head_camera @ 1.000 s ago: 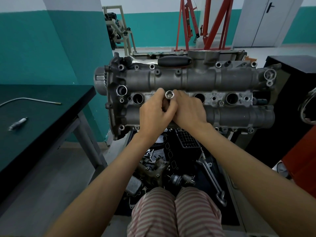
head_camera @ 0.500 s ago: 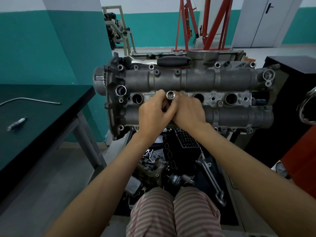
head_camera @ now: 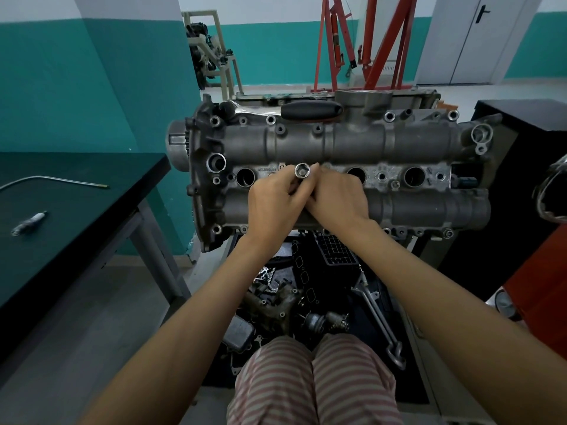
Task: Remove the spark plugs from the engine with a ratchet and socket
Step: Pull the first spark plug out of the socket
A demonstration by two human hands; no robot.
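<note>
Engine (head_camera: 352, 142): grey cylinder head, mounted in the middle of the scene, with a row of round spark plug wells (head_camera: 414, 177) across its near face. Three wells are seen open; the second from the left is covered by the hands.

Socket (head_camera: 302, 170): bright metal, open end turned toward the camera, held upright over the covered well.

Left hand (head_camera: 273, 204): fingers are curled round the socket from the left side.

Right hand (head_camera: 336, 199): fingers are curled against the socket from the right (the fingertips are hidden behind the left hand, so the exact grip can only be presumed a pinch).

Ratchet (head_camera: 310, 109): black-handled, laid on the far top edge of the engine.

Table (head_camera: 76, 210): dark green top, at left. One spark plug (head_camera: 29, 223) is laid on it near the left edge, with a thin bent metal rod (head_camera: 52, 180) farther back.

Loose engine parts (head_camera: 276, 299): piled on the floor below the engine, beside a long metal bracket (head_camera: 379, 320).
</note>
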